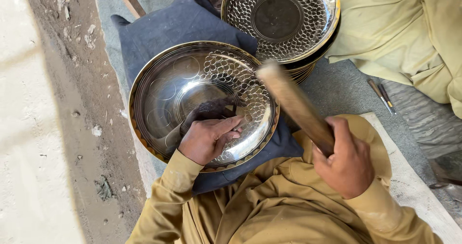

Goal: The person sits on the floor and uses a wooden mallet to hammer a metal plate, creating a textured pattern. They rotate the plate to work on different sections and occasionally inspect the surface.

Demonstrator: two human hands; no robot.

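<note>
Item: large round metal tray (163, 90), polished, gilt rim, part of its surface worked in a net of small rings, the left part bare with a few scribed circles. It lies mid-scene on a dark blue cushion (168, 27), tilted slightly toward the viewer.

Left hand (207, 138): resting on the near part of the tray, fingers curled narrow around a small tool; the tool itself is nearly hidden by the fingers and cannot be made out.

Right hand (347, 161): closed around a wooden mallet handle (296, 104), raised over the tray's right rim; its far end is blurred, its head not discernible.

Surroundings: stack of finished patterned trays (284, 18) at far centre-right, cut off by the top edge, overlapping the cushion. Pale green cloth (404, 32) far right. Two thin tools (382, 96) on the grey ground to the right. Dirt strip (72, 80) at left. Olive sleeves and lap fill the near edge, covering the cushion's near side.
</note>
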